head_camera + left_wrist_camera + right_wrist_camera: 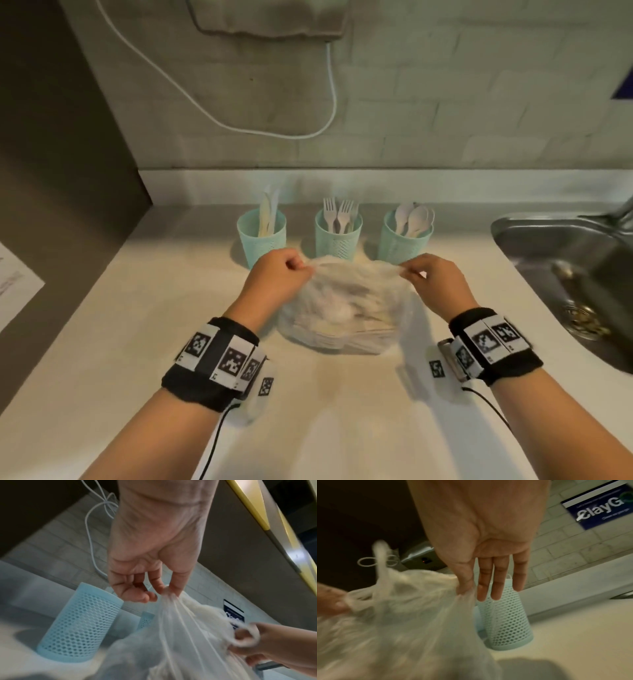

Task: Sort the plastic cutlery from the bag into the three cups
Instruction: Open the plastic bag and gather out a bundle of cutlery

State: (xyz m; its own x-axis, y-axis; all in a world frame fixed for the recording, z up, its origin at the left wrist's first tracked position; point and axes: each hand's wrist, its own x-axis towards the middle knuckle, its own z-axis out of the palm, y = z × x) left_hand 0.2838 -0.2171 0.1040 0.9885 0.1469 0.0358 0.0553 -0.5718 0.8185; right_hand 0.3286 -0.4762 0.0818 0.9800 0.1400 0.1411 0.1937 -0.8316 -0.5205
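Nearest, the left hand [274,274] and right hand [436,279] each pinch the plastic bag [342,308] mouth on the bench [137,342]. Behind stand 3 cups: knives [262,238], forks [338,236], spoons [407,238] already loaded. More cutlery seemingly remains bagged.

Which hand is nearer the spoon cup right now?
Right. The right hand pinches the bag just in front of the spoon cup; the left hand holds the bag's other side, by the knife cup.

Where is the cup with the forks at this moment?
In the head view, the fork cup stands mid-row between the knife cup and spoon cup, behind the bag.
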